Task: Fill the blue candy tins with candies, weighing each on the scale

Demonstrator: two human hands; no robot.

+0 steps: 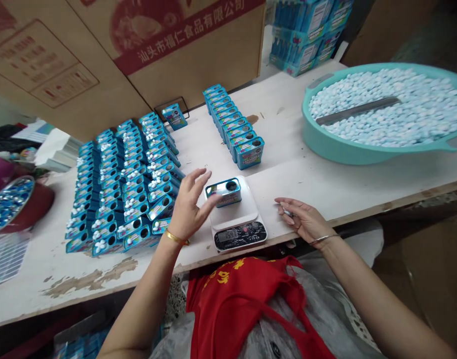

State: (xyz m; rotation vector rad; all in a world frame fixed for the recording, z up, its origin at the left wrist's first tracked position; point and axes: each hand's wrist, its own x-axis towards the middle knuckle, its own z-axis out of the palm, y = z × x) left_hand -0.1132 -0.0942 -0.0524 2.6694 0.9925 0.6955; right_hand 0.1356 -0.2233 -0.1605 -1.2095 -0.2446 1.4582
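A small blue candy tin (pixel 228 193) with a round hole in its top stands on the white kitchen scale (pixel 233 217). My left hand (pixel 193 205) is open just left of the tin, thumb and fingers spread, the thumb close to the tin's front. On the table to the right of the scale, my right hand (pixel 301 219) has its fingers curled together around something small and whitish, which looks like a candy (pixel 288 213). The scale's display (pixel 228 236) shows digits that I cannot read surely.
Rows of blue tins (pixel 127 184), many with white candies on top, fill the left. Another row (pixel 231 124) stands behind the scale. A turquoise basin (pixel 344 149) of pale candies is at right. Cardboard boxes (pixel 198 65), wrapped tin stacks (pixel 303 40) and a red bucket (pixel 34 204) surround them.
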